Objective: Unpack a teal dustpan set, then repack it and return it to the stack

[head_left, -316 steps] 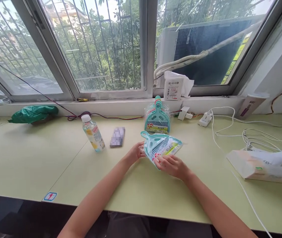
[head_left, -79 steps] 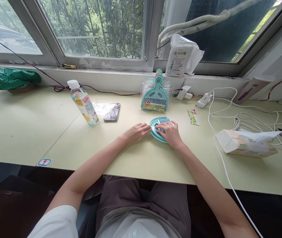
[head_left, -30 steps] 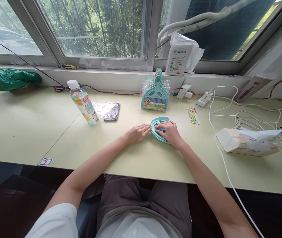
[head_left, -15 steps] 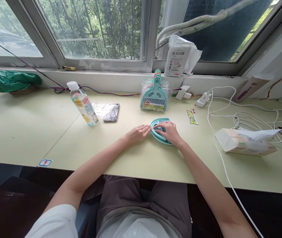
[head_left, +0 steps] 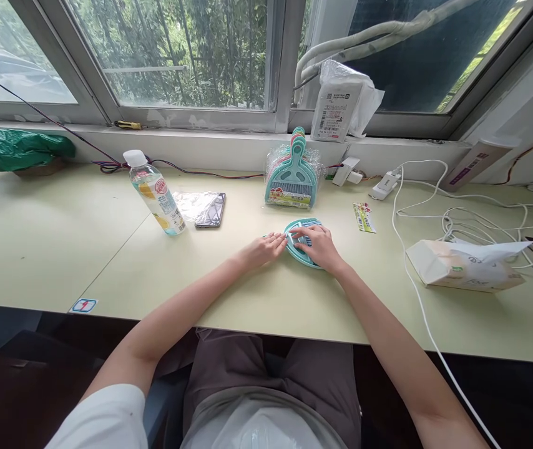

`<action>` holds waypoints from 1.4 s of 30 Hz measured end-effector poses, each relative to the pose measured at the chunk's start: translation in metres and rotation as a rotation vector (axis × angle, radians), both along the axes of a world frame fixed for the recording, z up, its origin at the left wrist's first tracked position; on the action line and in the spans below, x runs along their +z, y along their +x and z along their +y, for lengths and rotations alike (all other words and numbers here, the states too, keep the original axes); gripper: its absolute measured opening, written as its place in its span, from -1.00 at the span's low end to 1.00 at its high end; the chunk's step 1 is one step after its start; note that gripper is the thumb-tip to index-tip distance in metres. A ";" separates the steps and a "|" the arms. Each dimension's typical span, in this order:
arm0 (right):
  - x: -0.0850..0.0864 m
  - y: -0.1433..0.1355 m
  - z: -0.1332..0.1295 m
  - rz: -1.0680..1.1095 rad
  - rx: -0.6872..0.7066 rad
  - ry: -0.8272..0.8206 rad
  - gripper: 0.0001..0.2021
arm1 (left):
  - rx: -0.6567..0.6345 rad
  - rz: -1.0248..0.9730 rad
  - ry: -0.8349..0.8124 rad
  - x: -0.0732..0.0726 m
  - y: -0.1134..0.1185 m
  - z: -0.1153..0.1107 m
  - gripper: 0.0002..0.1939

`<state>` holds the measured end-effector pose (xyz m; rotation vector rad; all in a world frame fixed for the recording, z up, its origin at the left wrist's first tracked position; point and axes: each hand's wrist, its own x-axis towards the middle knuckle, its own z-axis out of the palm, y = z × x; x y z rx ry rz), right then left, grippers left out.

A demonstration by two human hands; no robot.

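Teal mini dustpan (head_left: 300, 240) lay flat on the pale green desk (head_left: 107, 262), before the wrapped dustpan-set pack (head_left: 291, 178). Right hand (head_left: 319, 246) pressed on it, fingers loosely spread; left hand (head_left: 261, 248) lay flat, fingertips at its edge.

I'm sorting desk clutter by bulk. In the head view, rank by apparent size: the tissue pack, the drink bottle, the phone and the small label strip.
1. tissue pack, largest.
2. drink bottle.
3. phone; it lies flat and looks foreshortened, so its rank below the bottle is unsure.
4. label strip, smallest.
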<state>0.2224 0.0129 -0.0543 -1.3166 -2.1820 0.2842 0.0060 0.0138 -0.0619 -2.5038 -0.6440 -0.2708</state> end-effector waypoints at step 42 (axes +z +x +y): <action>0.001 0.004 0.004 0.038 0.042 -0.032 -0.88 | -0.020 -0.127 -0.095 -0.015 0.003 0.006 -0.64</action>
